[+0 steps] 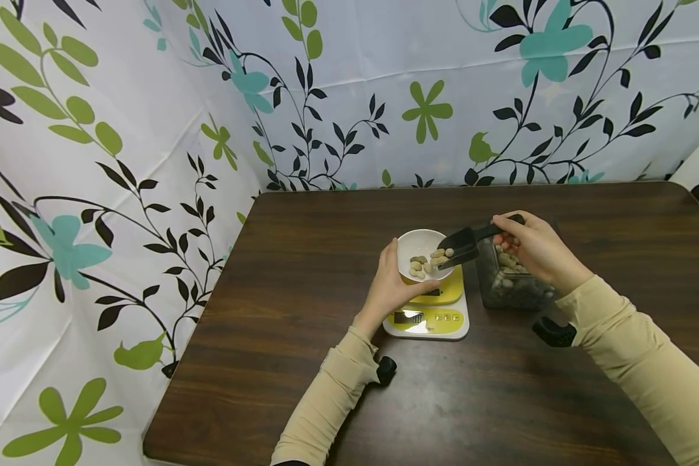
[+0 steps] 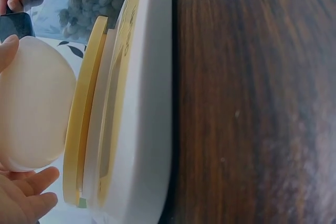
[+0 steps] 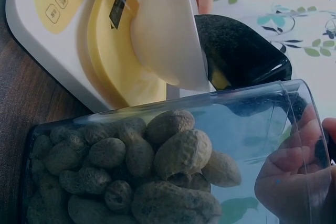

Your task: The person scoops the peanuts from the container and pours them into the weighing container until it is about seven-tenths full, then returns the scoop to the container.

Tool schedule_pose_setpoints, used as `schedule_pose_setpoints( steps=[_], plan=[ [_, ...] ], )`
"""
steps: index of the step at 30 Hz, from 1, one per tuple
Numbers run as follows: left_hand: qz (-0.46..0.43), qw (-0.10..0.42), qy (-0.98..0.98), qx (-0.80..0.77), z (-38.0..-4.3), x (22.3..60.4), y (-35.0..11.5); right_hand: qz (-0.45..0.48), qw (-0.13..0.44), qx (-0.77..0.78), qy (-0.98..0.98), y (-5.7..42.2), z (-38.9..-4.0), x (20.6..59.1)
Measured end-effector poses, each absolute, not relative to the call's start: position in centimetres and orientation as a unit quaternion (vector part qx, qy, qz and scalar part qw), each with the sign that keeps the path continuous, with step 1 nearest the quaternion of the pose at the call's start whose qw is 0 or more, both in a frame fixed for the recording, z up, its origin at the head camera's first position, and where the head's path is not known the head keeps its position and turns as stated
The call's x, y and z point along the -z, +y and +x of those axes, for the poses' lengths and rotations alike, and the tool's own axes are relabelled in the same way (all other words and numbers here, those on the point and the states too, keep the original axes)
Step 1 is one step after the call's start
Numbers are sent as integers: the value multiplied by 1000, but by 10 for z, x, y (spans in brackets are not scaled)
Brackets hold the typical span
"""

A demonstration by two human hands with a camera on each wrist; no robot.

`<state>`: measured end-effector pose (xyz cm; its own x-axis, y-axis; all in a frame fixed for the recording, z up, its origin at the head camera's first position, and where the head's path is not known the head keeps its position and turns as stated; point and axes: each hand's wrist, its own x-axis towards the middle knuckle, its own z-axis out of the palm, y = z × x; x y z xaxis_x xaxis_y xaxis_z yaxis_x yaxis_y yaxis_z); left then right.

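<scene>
My left hand (image 1: 387,288) holds a white bowl (image 1: 412,243) by its sides, thumb at the near edge and fingers along the left. The bowl is on the yellow platform of a kitchen scale (image 1: 457,323). Several peanuts in their shells (image 1: 417,266) lie inside it. With my right hand (image 1: 538,252) I grip the handle of a black scoop (image 1: 460,241), its mouth tilted down over the bowl's right rim with peanuts at its lip. Below the right hand stands a clear plastic container (image 3: 252,129) partly filled with peanuts (image 3: 184,153).
Everything stands on a dark wooden table (image 1: 279,323). A white curtain with leaf and flower prints (image 1: 349,84) hangs behind the table and along its left side. The container stands close to the scale's right side.
</scene>
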<state>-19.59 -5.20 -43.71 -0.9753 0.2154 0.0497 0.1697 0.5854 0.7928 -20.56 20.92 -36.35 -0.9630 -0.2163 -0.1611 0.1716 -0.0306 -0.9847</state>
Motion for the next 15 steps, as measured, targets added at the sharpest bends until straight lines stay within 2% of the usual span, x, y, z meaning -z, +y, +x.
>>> schedule_pose_setpoints(
  steps=[15],
  plan=[
    [105, 27, 892, -439, -196, 437, -53, -18, 120, 719, 685, 209, -205, 365]
  ],
)
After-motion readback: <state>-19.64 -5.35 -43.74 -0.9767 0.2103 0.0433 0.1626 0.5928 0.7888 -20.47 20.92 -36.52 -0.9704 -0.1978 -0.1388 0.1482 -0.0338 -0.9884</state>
